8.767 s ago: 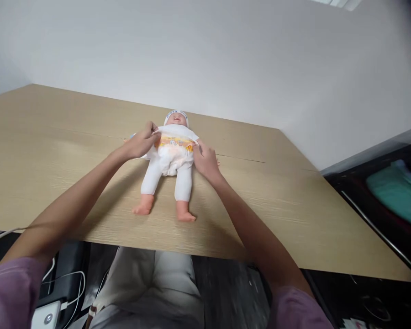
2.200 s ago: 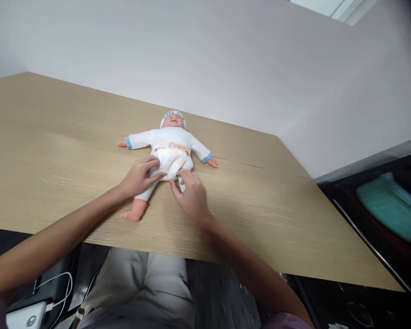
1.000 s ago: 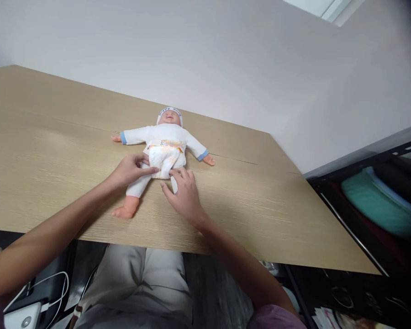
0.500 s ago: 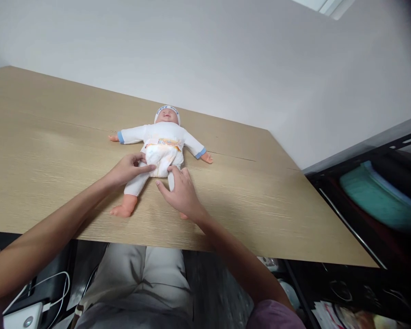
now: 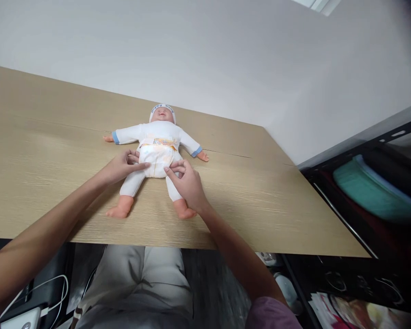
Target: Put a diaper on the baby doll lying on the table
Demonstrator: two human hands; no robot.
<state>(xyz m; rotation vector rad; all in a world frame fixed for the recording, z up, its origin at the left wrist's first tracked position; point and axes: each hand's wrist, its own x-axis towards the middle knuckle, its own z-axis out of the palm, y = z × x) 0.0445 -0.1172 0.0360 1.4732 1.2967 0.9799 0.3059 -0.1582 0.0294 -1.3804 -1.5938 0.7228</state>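
A baby doll in a white suit with blue cuffs lies on its back, arms spread and feet toward me. A white diaper with an orange patterned waistband wraps its hips. My left hand pinches the diaper's edge at the leg on the left, thumb on the front and fingers at the side. On the other side, my right hand grips the diaper's leg edge between thumb and bent fingers. Its fingertips are partly hidden behind the thumb and the doll's leg.
The doll lies on a wooden table against a pale wall. At the right is a dark shelf with a teal item. Below the front edge are a white device with a cable and some papers.
My right hand has moved its thumb up onto the diaper's leg edge, and the doll's foot beside it now shows. The diaper front looks smoother. The view has shifted slightly.
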